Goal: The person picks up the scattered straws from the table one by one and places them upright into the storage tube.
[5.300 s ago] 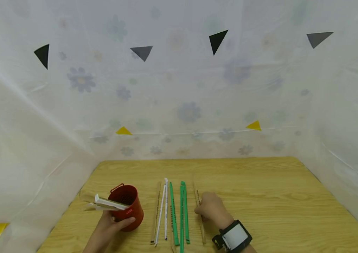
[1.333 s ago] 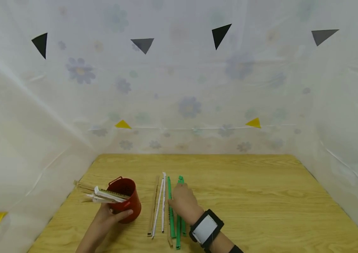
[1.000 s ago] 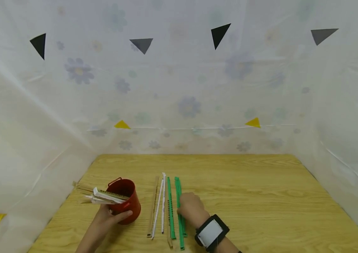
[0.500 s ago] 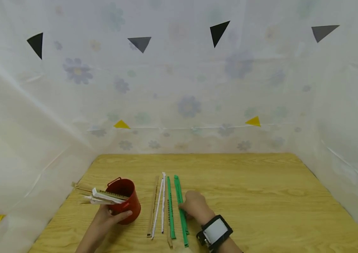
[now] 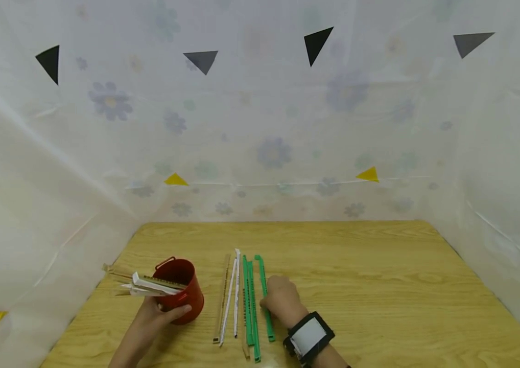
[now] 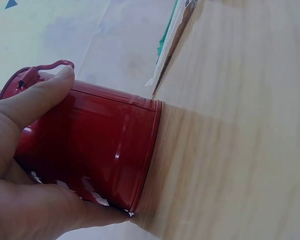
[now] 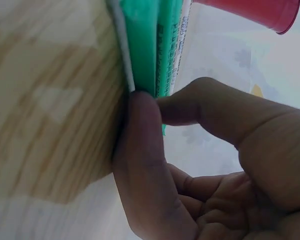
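Note:
My left hand (image 5: 161,318) grips a red metal bucket (image 5: 194,306) at the table's left side. Several white and brown wrapped sticks (image 5: 155,286) lean out over its left rim. In the left wrist view the thumb lies along the bucket's wall and its base meets the table. My right hand (image 5: 282,300) pinches a slim green wrapped stick (image 7: 142,55) between thumb and forefinger, close to the tabletop. Left of it, two more green sticks (image 5: 253,317) lie side by side. White sticks (image 5: 237,296) and brown sticks (image 5: 221,301) lie further left.
The wood-grain table (image 5: 370,286) has white flowered sheeting (image 5: 274,128) round its back and sides. Black, grey and yellow triangles (image 5: 369,175) are fixed to the sheeting. A black band with a white pad (image 5: 308,337) sits on the right wrist.
A brown stick has gone from the table's right side, and another brown end shows in the bucket. Lately one green stick has shifted left beside its neighbour. The left hand stays put.

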Demonstrator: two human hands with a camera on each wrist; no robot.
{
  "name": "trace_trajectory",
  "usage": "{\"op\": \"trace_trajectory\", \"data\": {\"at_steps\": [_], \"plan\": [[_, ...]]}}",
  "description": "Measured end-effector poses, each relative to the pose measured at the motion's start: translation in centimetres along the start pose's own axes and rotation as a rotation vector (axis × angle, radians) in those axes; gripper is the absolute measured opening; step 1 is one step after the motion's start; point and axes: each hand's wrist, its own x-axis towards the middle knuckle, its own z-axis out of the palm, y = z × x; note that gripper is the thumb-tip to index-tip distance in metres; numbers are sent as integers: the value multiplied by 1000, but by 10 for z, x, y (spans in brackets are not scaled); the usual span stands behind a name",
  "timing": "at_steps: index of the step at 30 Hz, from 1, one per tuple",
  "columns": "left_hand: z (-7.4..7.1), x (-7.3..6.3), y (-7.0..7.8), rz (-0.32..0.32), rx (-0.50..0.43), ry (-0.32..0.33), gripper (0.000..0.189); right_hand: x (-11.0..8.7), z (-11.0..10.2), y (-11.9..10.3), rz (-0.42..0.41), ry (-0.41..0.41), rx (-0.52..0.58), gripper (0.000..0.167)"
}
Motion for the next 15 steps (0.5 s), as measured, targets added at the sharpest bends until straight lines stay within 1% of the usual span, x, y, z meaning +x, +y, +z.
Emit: {"op": "trace_trajectory", "data": {"at_steps": [3,6,8,10,13,15], "plan": [[1,0,-1,-6,-8,3,91,1,1,1,33,-13,56,37],[1,-1,-1,-25,-9,7,92,2,-1,3,43,-7,77,38],[1,-1,-1,-29,-2,7,92,2,-3,4,26,12,76,42],[1,0,-2,-20,1,8,92,3,-6,5,0,44,77,47],[1,0,-1,-11,4,8,91,5,-13,6,-32,87,112,53],[1,0,-1,-11,2,9,90,6,-20,4,-53,115,140,55]]}}
